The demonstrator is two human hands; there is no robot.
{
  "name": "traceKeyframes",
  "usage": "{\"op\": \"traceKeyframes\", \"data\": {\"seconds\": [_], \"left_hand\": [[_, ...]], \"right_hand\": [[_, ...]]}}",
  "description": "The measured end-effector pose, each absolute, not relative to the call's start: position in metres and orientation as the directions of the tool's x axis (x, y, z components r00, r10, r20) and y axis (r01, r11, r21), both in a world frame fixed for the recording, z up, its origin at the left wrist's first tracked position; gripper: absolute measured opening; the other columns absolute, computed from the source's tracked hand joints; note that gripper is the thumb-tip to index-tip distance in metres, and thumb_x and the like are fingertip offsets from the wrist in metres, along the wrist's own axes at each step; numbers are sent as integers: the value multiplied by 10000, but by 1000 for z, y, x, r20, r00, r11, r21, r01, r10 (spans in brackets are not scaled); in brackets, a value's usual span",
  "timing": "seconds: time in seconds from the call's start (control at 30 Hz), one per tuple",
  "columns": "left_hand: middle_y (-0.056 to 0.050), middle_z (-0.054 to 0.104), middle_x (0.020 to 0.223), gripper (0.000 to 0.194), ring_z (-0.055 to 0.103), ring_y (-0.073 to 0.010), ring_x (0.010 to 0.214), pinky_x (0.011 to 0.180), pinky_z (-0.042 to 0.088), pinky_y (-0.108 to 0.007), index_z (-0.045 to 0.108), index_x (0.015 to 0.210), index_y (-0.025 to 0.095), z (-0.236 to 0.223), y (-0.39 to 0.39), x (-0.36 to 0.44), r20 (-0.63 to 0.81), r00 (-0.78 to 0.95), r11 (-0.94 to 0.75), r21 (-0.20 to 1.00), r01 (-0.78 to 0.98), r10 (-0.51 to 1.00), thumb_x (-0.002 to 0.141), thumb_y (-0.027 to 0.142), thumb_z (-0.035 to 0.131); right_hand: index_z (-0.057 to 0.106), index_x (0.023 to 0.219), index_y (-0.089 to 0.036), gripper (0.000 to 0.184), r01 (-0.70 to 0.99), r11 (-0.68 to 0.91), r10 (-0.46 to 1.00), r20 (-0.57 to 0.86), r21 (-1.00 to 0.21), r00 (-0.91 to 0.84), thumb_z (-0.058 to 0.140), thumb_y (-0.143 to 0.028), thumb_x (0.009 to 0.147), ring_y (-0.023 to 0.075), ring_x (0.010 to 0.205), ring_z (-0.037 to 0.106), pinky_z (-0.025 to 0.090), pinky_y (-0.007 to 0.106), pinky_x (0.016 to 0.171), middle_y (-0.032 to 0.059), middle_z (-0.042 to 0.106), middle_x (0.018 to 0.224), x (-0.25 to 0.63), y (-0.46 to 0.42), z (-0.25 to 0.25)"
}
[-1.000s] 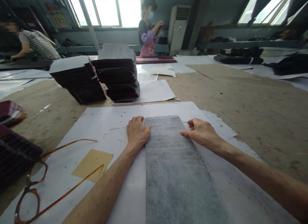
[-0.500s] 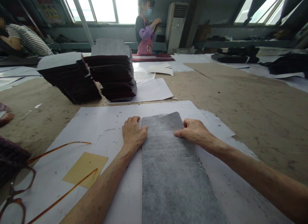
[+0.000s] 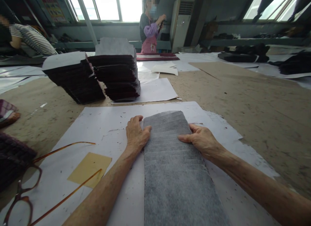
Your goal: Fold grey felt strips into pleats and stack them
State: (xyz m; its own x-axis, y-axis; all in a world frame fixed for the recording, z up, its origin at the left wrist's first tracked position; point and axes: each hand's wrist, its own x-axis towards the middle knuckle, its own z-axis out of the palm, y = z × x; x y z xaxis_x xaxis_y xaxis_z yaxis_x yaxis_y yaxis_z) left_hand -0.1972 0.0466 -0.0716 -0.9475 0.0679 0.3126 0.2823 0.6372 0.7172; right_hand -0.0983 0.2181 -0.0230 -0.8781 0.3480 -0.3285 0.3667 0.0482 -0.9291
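A long stack of grey fabric pieces (image 3: 177,180) lies lengthwise before me, with slightly fanned edges showing as steps near its far end. Along the left edge, my left hand (image 3: 137,133) curls its fingers beside the stack, thumb resting on the border. My right hand (image 3: 202,138) grips the right edge, thumb on top and fingers at the side, partly hidden. Under the stack is a large white paper sheet (image 3: 109,122).
Two tall stacks of dark pieces (image 3: 75,80) (image 3: 116,77) stand beyond the paper. At left lie eyeglasses (image 3: 19,197), a yellow paper square (image 3: 91,169) and a dark bundle (image 3: 14,161). A person (image 3: 150,28) stands across the table; another (image 3: 31,38) leans at far left.
The far-end layers of the grey fabric have shifted and show more stepped edges. My right hand has moved slightly right and down. The whole view has shifted a little.
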Motion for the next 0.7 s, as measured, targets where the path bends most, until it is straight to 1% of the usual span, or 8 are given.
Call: {"op": "traceKeyframes", "data": {"seconds": [0.17,0.3,0.4,0.47,0.53,0.6,0.67,0.7], "left_hand": [[-52,576,992,236,529,-171,861,787,454,-321,534,997,188,-70,41,-197,361,-930,449,844,293,-72,770,215,479],[-70,552,1069,285,504,-186,933,846,430,-346,516,1045,178,-70,39,-197,372,-913,362,885,292,-171,762,187,482],[-62,558,1072,277,506,-190,960,882,411,-350,538,1022,185,-70,39,-198,356,-916,315,904,288,-185,750,166,486],[-62,560,1073,263,508,-191,975,897,402,-351,545,1020,187,-70,39,-199,335,-919,289,919,269,-208,771,177,462],[-67,563,1077,248,505,-190,1003,920,390,-347,546,1021,182,-71,39,-200,317,-919,268,930,253,-234,802,209,432],[-72,570,1080,250,505,-185,1028,932,388,-334,545,1021,176,-72,37,-201,307,-920,248,937,246,-243,838,253,393],[-73,574,1090,285,511,-181,1042,927,400,-324,540,1030,177,-73,36,-202,295,-924,231,943,241,-243,871,301,338],[-74,576,1094,307,517,-179,1042,918,409,-323,537,1035,180,-74,35,-202,289,-926,224,945,237,-243,883,324,313]], "right_hand": [[554,1005,-179,395,270,143,346,-207,-952,-915,611,-181,615,173,700,643,538,282,610,1,685,844,-130,219,-31],[595,958,-154,335,258,381,360,-115,-888,-926,619,-192,626,227,781,638,523,351,698,38,682,851,-156,225,-34],[603,985,-94,389,268,576,423,1,-772,-906,657,-198,614,356,1051,524,395,502,897,158,630,1037,-159,224,-26],[536,1142,-71,503,221,703,405,125,-676,-906,637,-231,676,359,1231,347,242,516,1017,196,495,1256,-154,217,-15],[452,1257,-83,540,101,842,279,267,-531,-923,557,-319,783,296,1292,269,188,457,1064,166,391,1365,-145,207,-4],[395,1317,-122,534,-78,928,59,349,-365,-935,417,-416,872,250,1293,289,206,429,1070,123,385,1382,-133,196,-1],[342,1359,-185,541,-291,918,-203,309,-271,-929,296,-476,905,232,1298,290,201,444,1073,83,392,1385,-120,187,-8],[314,1376,-193,572,-425,872,-378,218,-241,-900,282,-506,899,240,1309,267,189,461,1075,86,372,1397,-114,184,-14]]}}
